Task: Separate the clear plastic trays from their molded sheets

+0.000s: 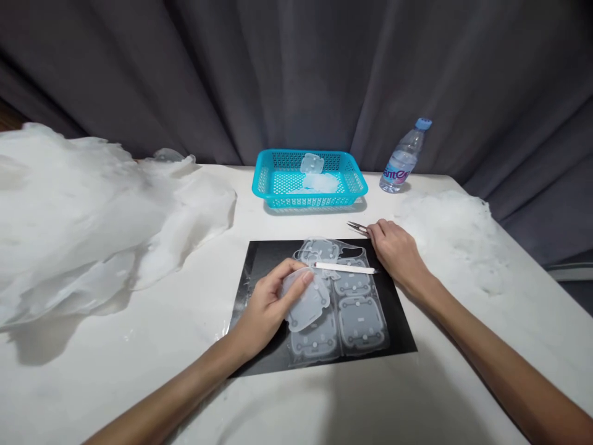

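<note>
My left hand (273, 296) pinches a translucent rounded-square piece (306, 306) between thumb and fingers, above a black mat (396, 334). Beneath it on the mat lies a clear sheet (362, 324) with several rounded-square shapes and a cut-out opening at its upper right. A white pen-like stick (345, 267) lies across the sheet, just right of my left fingertips. My right hand (393, 250) is closed around small metal snips (358, 228) at the mat's upper right edge, their pointed tips facing left. Part of the handle is hidden by my fingers.
Behind the mat stands a blue basket (310, 201) holding several translucent pieces. A water bottle (401, 157) stands at the back right. Piled translucent film (83, 210) covers the left side; a flatter heap of white pieces (456, 232) lies at the right. A dark curtain (296, 74) hangs behind.
</note>
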A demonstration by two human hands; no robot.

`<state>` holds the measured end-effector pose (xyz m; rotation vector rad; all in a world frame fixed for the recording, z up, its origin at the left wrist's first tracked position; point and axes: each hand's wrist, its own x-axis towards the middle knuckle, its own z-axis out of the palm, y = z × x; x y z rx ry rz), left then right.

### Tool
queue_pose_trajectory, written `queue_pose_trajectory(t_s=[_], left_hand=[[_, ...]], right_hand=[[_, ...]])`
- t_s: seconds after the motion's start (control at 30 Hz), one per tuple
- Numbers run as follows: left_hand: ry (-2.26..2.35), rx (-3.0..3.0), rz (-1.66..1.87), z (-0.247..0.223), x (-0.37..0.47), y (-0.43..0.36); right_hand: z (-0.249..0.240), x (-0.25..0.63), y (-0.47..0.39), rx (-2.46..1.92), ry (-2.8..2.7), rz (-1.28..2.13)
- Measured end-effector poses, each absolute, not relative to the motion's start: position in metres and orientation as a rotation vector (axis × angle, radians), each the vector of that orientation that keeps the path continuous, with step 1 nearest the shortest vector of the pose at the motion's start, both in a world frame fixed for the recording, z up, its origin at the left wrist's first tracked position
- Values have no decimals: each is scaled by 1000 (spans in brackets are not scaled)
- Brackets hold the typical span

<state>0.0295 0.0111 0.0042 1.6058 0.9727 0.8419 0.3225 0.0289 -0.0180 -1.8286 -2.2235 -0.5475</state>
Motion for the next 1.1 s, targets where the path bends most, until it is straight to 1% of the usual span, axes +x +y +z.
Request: queue_pose_trajectory(t_s=[0.03, 0.1, 0.23, 0.3, 0.4, 0.5, 0.6, 0.87, 1.1], left_hand=[[975, 1590, 826, 4, 29, 11], [954, 1545, 785, 3, 29, 12], [918, 1516, 727, 4, 30, 13], [938, 1554, 718, 5, 30, 13], [958, 1589, 707, 6, 31, 13], [970, 1607, 693, 8, 32, 13], [958, 1637, 665, 8, 33, 14], [973, 1743, 587, 4, 31, 14], [991, 1798, 641, 7, 31, 9]], right_hand=[[-14, 321, 27, -1798, -2156, -474], [-1, 319, 19, -1678, -1982, -203], [25, 309, -5, -1446, -1734, 646], [28, 301, -16, -1361, -1665, 987], [21, 291, -23, -1257, -1600, 1256], [9, 285, -24, -1194, -1617, 1366], [1, 284, -23, -1156, -1645, 1392], [-7, 283, -20, -1135, -1698, 1238], [-10, 287, -20, -1150, -1738, 1193]])
